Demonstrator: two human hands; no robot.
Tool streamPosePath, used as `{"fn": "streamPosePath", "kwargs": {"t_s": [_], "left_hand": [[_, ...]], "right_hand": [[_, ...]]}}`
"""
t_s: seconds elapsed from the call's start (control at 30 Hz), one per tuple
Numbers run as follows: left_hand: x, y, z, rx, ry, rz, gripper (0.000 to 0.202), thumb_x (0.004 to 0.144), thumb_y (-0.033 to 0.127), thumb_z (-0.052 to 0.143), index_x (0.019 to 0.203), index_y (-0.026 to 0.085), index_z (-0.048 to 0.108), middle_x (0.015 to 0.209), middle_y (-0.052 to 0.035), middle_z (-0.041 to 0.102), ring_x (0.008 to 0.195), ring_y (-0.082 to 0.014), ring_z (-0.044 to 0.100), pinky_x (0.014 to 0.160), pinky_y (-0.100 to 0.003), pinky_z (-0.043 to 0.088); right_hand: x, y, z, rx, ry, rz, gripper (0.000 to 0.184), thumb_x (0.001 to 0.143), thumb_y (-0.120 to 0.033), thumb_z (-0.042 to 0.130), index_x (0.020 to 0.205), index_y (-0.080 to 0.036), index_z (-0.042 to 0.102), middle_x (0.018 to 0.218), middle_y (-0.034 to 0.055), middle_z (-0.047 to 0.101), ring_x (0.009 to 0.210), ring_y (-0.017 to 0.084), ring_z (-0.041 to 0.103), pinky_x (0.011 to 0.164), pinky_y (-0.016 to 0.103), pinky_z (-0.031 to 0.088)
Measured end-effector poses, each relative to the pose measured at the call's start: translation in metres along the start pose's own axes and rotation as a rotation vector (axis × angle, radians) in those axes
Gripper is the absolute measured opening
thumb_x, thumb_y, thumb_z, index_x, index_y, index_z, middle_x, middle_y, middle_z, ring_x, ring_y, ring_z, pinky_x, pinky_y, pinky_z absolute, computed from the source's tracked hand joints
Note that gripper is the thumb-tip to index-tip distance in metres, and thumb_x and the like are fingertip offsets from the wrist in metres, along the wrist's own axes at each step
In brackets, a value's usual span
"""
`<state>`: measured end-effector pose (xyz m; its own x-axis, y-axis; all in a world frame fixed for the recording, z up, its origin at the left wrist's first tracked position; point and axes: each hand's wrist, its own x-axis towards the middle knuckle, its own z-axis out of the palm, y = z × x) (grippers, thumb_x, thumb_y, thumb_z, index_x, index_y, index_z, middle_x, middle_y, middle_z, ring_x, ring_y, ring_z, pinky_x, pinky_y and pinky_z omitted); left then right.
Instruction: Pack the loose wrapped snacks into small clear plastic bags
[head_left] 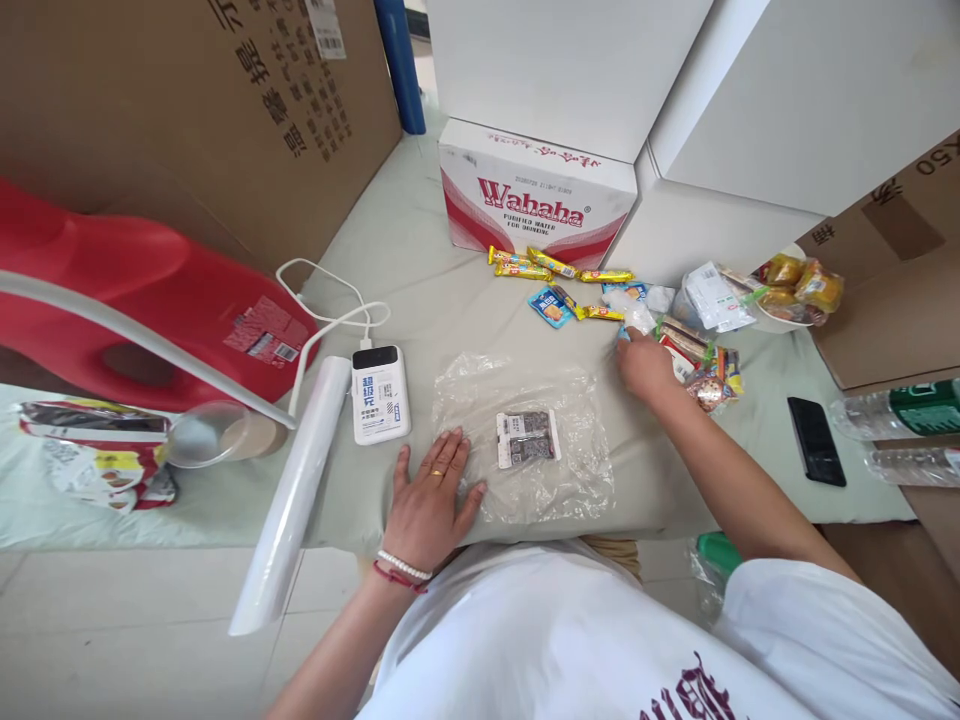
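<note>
A clear plastic bag lies flat on the pale green cloth in front of me, with a small dark snack packet on it. My left hand rests flat, fingers spread, on the cloth at the bag's left edge. My right hand reaches forward to the right of the bag, its fingers curled at a pale wrapped snack beside a pile of snack packets. Yellow wrapped bars and a blue packet lie further back.
A white power bank with cable sits left of the bag, beside a white roll. A red container lies at left. A Wahaha carton stands behind. A black phone and water bottles lie at right.
</note>
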<state>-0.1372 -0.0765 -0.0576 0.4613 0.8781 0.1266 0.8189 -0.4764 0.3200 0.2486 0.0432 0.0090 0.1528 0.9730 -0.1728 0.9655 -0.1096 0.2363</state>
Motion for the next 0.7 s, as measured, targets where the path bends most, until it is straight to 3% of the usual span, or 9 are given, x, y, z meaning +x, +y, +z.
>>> {"fn": "streamPosePath", "kwargs": {"t_s": [0.07,0.13,0.27,0.33,0.4,0.5,0.57,0.63,0.7], "left_hand": [[0.000,0.000,0.000,0.000,-0.001,0.000,0.060,0.101,0.043,0.048,0.157,0.024,0.044,0.161,-0.0139,0.047,0.147,-0.0335,0.048,0.129,-0.061,0.007],[0.000,-0.001,0.000,0.000,-0.003,0.000,0.061,0.100,0.043,0.048,0.158,0.024,0.043,0.161,-0.0142,0.046,0.148,-0.0337,0.047,0.128,-0.061,0.007],[0.002,0.001,-0.001,-0.007,-0.025,-0.010,0.061,0.101,0.043,0.047,0.158,0.022,0.042,0.162,-0.0147,0.045,0.149,-0.0332,0.045,0.128,-0.062,0.006],[0.002,0.003,-0.002,-0.016,-0.043,-0.023,0.061,0.101,0.043,0.046,0.158,0.022,0.042,0.163,-0.0145,0.044,0.150,-0.0327,0.043,0.128,-0.062,0.006],[0.003,0.005,-0.003,-0.025,-0.057,-0.037,0.061,0.101,0.043,0.046,0.158,0.021,0.043,0.163,-0.0147,0.042,0.151,-0.0325,0.042,0.128,-0.062,0.005],[0.002,0.006,-0.004,-0.038,-0.064,-0.047,0.061,0.101,0.043,0.046,0.158,0.021,0.042,0.164,-0.0151,0.041,0.152,-0.0326,0.041,0.128,-0.063,0.005],[0.001,0.006,-0.003,-0.041,-0.060,-0.045,0.061,0.101,0.043,0.046,0.158,0.021,0.042,0.164,-0.0148,0.041,0.152,-0.0324,0.041,0.128,-0.063,0.005],[0.001,0.005,-0.002,-0.038,-0.047,-0.039,0.060,0.102,0.043,0.046,0.158,0.021,0.042,0.164,-0.0143,0.042,0.152,-0.0321,0.041,0.129,-0.063,0.005],[0.000,0.004,-0.001,-0.030,-0.032,-0.033,0.060,0.102,0.043,0.047,0.157,0.021,0.043,0.164,-0.0143,0.042,0.151,-0.0323,0.042,0.129,-0.062,0.006]], "right_hand": [[-0.015,0.003,-0.002,0.110,0.142,0.010,0.042,0.103,-0.027,0.038,0.120,-0.016,0.074,0.148,0.0180,0.056,0.128,0.035,0.054,0.089,0.039,0.050],[-0.030,0.009,-0.005,0.299,0.235,0.035,0.041,0.102,-0.032,0.041,0.120,-0.019,0.075,0.138,0.0141,0.065,0.123,0.032,0.058,0.090,0.038,0.051],[-0.060,0.005,-0.014,0.770,0.262,-0.024,0.043,0.102,-0.042,0.045,0.119,-0.019,0.076,0.098,0.0066,0.077,0.088,0.022,0.070,0.081,0.033,0.055],[-0.074,-0.010,-0.016,0.890,0.247,-0.134,0.044,0.103,-0.048,0.045,0.119,-0.020,0.075,0.093,0.0049,0.077,0.081,0.020,0.071,0.078,0.032,0.057],[-0.086,-0.031,-0.014,0.902,0.241,-0.323,0.043,0.105,-0.046,0.044,0.121,-0.022,0.075,0.103,0.0075,0.078,0.090,0.020,0.073,0.086,0.035,0.058],[-0.096,-0.056,0.002,0.810,0.200,-0.719,0.038,0.106,-0.035,0.042,0.124,-0.022,0.073,0.131,0.0123,0.072,0.116,0.023,0.068,0.102,0.041,0.054],[-0.097,-0.061,0.017,0.722,0.132,-0.924,0.036,0.106,-0.026,0.043,0.125,-0.020,0.073,0.136,0.0129,0.070,0.118,0.024,0.066,0.102,0.043,0.054],[-0.095,-0.059,0.027,0.658,0.086,-1.008,0.035,0.103,-0.021,0.044,0.126,-0.020,0.072,0.139,0.0127,0.067,0.114,0.025,0.066,0.098,0.045,0.055],[-0.093,-0.057,0.029,0.655,0.093,-0.976,0.034,0.102,-0.021,0.047,0.127,-0.022,0.070,0.145,0.0123,0.062,0.114,0.026,0.065,0.097,0.047,0.056]]}}
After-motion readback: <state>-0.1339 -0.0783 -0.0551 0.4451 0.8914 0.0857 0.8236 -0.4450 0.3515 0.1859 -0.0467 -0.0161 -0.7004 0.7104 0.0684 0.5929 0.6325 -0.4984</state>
